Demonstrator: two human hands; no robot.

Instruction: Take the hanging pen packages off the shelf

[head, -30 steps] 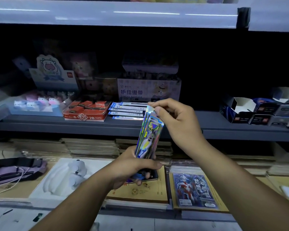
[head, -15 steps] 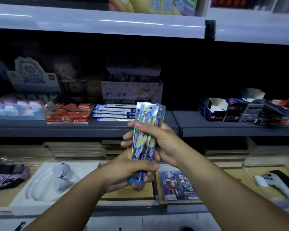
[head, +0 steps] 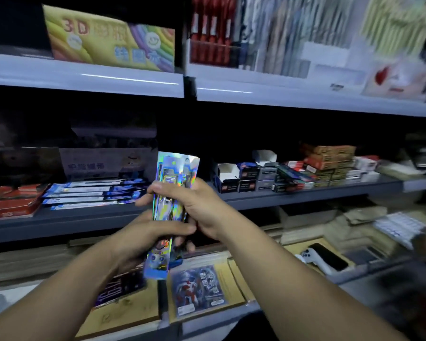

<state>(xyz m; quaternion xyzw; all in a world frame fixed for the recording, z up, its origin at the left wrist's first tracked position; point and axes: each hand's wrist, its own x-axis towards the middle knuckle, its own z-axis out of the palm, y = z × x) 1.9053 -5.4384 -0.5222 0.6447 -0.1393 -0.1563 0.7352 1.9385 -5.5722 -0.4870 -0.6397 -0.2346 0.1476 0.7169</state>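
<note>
Before the dark middle shelf (head: 305, 193), both hands hold a bundle of holographic packets (head: 174, 193) upright. Left hand (head: 143, 238) grips the lower part with curled fingers; right hand (head: 197, 205) wraps around the middle. Blue-white packets (head: 91, 195) lie far left on this shelf.

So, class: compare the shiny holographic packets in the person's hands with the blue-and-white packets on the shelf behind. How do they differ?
The holographic packets stand upright; the blue-and-white packets lie flat on the grey shelf. The first are gripped by the left hand and right hand; the second are untouched. The first glitter in rainbow colours; the second look plain. Both are long, narrow and bunched together.
</note>
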